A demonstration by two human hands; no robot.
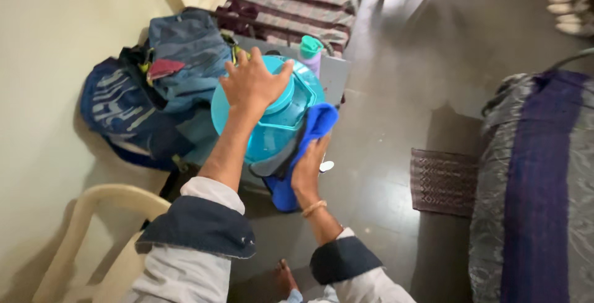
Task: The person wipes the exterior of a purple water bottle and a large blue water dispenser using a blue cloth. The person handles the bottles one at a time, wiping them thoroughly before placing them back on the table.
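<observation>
A large turquoise water jug [272, 117] stands on the floor beside a heap of blue backpacks [158, 93], near the purple-striped bed [538, 185] and a small woven mat [442, 181]. The left hand [253, 83] spreads flat over its cap, apparently steadying it. The right hand [309, 167] presses a blue cloth [306, 145] against its side, fingers closed on the fabric.

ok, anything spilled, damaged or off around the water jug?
No spill or damage shows. The teal water jug looks tilted, steadied by the left hand on its cap while the right hand presses a blue cloth to its side. The backpacks slump in a heap against the wall.
</observation>
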